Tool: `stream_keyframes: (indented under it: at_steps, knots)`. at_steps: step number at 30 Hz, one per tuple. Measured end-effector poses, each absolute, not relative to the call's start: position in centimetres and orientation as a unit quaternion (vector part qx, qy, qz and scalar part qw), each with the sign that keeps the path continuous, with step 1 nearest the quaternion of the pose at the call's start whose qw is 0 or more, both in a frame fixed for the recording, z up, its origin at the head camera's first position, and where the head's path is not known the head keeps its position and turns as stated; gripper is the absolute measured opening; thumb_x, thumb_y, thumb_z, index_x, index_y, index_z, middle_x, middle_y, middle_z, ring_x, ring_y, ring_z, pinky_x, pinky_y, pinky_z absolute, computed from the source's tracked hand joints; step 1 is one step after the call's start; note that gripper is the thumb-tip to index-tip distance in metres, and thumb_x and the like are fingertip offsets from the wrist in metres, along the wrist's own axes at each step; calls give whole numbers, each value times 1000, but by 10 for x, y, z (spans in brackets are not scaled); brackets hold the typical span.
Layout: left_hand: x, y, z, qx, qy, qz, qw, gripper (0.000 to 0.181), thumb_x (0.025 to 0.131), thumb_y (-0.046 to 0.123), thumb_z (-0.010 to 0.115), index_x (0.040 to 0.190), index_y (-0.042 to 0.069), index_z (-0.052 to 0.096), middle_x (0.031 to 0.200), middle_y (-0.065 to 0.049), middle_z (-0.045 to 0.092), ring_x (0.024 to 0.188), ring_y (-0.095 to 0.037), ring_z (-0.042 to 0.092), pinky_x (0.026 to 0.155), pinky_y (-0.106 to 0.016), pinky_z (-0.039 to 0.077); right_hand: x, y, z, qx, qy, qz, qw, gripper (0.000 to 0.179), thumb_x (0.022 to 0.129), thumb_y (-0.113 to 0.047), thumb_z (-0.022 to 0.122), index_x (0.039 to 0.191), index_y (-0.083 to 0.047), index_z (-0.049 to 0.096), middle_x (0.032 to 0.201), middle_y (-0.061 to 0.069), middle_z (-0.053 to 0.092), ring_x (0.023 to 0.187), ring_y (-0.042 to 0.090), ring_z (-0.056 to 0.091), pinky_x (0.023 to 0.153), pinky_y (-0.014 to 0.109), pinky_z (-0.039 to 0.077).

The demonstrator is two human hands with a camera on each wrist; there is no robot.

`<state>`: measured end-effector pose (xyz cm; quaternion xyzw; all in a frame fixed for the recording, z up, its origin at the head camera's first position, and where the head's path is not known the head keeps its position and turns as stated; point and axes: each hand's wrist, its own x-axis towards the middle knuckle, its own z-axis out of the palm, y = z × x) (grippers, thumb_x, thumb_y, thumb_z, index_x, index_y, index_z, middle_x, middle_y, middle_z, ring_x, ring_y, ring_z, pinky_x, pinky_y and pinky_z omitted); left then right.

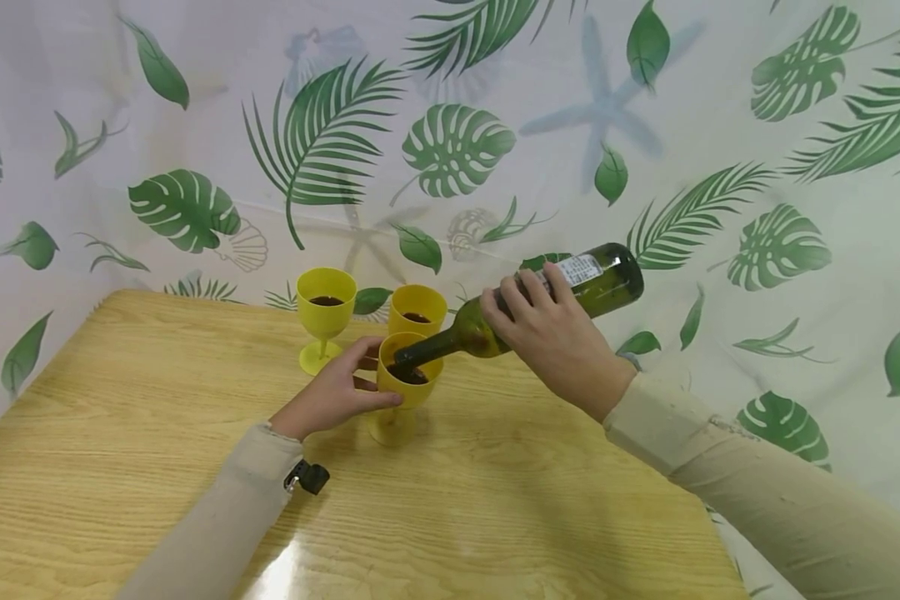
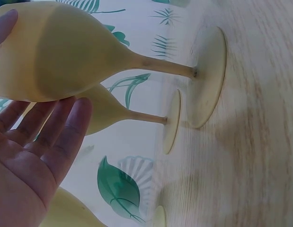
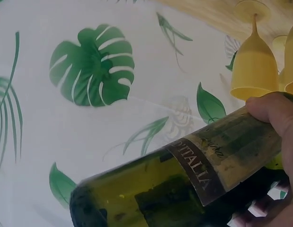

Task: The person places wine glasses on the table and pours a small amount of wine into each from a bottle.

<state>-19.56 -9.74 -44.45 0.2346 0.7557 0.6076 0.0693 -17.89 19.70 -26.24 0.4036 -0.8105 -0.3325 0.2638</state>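
Observation:
My right hand (image 1: 551,333) grips a green glass wine bottle (image 1: 615,287) round its body, tilted with its neck down to the left. The bottle's mouth lies inside the front yellow goblet (image 1: 412,398), where dark liquid shows. My left hand (image 1: 341,390) steadies that goblet by its bowl, thumb on the near side and fingers on the far side. In the left wrist view the goblet's foot (image 2: 208,78) stands on the table. A label reading "D'ITALIA" faces the right wrist camera on the bottle (image 3: 184,175).
Behind the front goblet stands a second yellow goblet (image 1: 417,304), partly hidden, and to the left a third goblet (image 1: 326,312); both hold dark liquid. All stand toward the back of a wood-grain table (image 1: 157,467). A leaf-printed sheet (image 1: 450,75) hangs behind.

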Motion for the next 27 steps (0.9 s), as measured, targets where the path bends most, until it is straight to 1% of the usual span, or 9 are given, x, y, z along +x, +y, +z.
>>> stream_keyframes:
  at_steps: [4,7,11,13,16,21,24,27]
  knots:
    - [-196,-97,-445,237,754,609,68,75,87,34,86,149,23,46,145,0,53,132,-28,54,105,-51,52,-179,201,-267,402,-831,-293,251,55,91,-14,78,138,-3,51,127,22,55,116,42,53,105,58,44]
    - [-196,-96,-445,238,755,608,65,74,87,32,86,148,23,47,144,-1,54,132,-29,54,105,-51,52,-179,204,-270,397,-847,-261,238,64,87,-23,84,138,-3,51,127,22,55,115,42,54,104,57,45]
    - [-197,-96,-445,233,757,607,68,72,87,31,86,147,24,47,143,-1,54,132,-30,53,105,-52,52,-180,210,-277,387,-870,-215,216,77,80,-31,91,140,-4,49,131,21,55,119,42,53,107,58,43]
    - [-197,-96,-446,232,758,606,68,72,87,30,86,147,24,47,143,-1,54,132,-31,53,105,-52,52,-181,212,-281,382,-879,-195,208,81,78,-32,93,140,-4,49,132,21,55,120,42,53,108,59,42]
    - [-197,-96,-445,230,759,605,69,73,87,31,86,148,23,46,144,-1,53,132,-32,53,105,-52,52,-181,216,-287,372,-890,-166,205,82,77,-32,94,140,-4,49,129,20,56,118,42,54,107,58,44]
    - [-197,-96,-446,227,761,604,69,74,87,32,86,149,23,46,144,-1,53,133,-32,53,105,-52,52,-180,218,-297,359,-904,-108,207,79,77,-30,93,138,-3,51,124,21,59,115,44,57,104,58,49]
    - [-197,-96,-447,226,763,601,70,74,87,32,86,149,23,46,143,-1,53,133,-32,53,105,-52,52,-180,219,-304,345,-914,-79,198,79,77,-30,93,139,-4,51,124,21,60,115,43,59,100,58,52]
    - [-197,-96,-446,225,763,602,71,74,87,32,86,149,23,46,143,-1,53,133,-32,53,105,-53,52,-179,220,-312,324,-927,-50,183,80,78,-32,92,140,-4,51,124,19,60,115,42,60,93,57,56]
